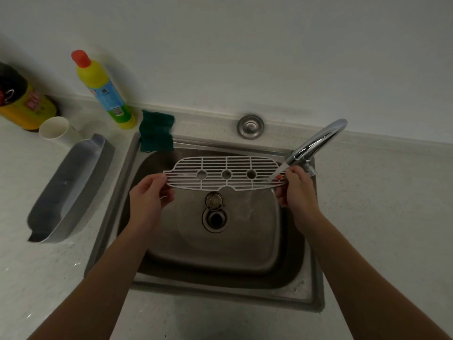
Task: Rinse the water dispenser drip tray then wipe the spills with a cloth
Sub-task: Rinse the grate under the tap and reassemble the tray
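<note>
Two bare hands hold a white slotted drip tray grille (226,173) level over a steel sink (308,285) in the head view. The left hand (148,200) pinches the grille's left end, thumb on top and fingers curled beneath. The right hand (297,188) grips the right end in the same closed way, fingers wrapped around the edge. Three round holes sit in a row along the grille's middle, and a small red spot shows near its right end, just beside the right thumb.

A chrome tap (316,143) curves in from the sink's right rear corner, and a thin stream of water (278,171) falls from its spout onto the grille's right end. Below the grille, the open drain (215,218) lies in the basin floor, with a small metal strainer (214,200) resting just behind it.

On the pale counter (380,217) left of the sink lies the grey drip tray basin (73,190), long and curved, its hollow facing up. A green cloth (157,134) hangs over the sink's rear left corner. Behind it stands a yellow bottle (105,89) with a red cap, and further left a white paper cup (55,128) lies on its side, next to a dark jar with a yellow label (22,101). A round metal cap (250,126) sits in the counter behind the sink.
</note>
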Demonstrator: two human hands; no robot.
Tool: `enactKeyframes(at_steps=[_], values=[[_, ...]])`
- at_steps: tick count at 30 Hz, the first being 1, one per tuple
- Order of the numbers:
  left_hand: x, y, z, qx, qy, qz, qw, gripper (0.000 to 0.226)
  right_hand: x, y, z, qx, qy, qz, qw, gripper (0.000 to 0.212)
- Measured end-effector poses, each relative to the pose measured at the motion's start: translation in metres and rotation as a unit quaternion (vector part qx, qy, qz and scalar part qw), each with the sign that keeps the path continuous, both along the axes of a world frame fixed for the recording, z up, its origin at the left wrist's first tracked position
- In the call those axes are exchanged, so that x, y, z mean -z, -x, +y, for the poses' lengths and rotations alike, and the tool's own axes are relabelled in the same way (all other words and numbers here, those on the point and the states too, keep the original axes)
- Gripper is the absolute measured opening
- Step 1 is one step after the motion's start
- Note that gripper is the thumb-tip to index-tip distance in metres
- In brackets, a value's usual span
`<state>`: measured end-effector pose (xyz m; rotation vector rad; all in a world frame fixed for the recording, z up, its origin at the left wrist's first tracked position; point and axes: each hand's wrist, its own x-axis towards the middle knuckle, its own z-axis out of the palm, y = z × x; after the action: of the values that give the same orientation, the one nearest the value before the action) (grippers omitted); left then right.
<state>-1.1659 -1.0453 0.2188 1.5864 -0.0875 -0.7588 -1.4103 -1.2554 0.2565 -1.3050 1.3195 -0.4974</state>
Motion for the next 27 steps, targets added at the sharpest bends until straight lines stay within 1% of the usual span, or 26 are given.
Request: enactKeyframes(at_steps=[5, 11, 16, 22, 24, 27], values=[[0.007, 0.006, 0.023, -0.001, -0.020, 0.007, 1.000, 0.016, 0.007, 0.012, 0.027, -0.014, -0.017, 0.003, 1.000, 0.027], [0.014, 0.016, 0.039, -0.025, -0.035, 0.012, 0.999, 0.015, 0.015, 0.019, 0.042, -0.014, -0.050, 0.001, 0.999, 0.027], [0.007, 0.008, 0.025, -0.030, -0.022, 0.013, 0.999, 0.014, 0.006, 0.007, 0.024, -0.022, -0.027, -0.004, 0.999, 0.027], [-0.002, 0.012, -0.013, 0.011, -0.009, -0.010, 1.000, 0.019, -0.007, 0.018, -0.002, 0.020, -0.008, 0.000, 1.000, 0.027], [-0.001, 0.022, -0.020, 0.022, -0.016, -0.006, 1.000, 0.020, -0.007, 0.033, 0.000, 0.038, -0.015, -0.002, 0.999, 0.027], [0.003, 0.042, -0.022, 0.038, -0.029, 0.010, 0.999, 0.018, 0.000, 0.061, 0.011, 0.060, -0.021, 0.018, 0.998, 0.027]])
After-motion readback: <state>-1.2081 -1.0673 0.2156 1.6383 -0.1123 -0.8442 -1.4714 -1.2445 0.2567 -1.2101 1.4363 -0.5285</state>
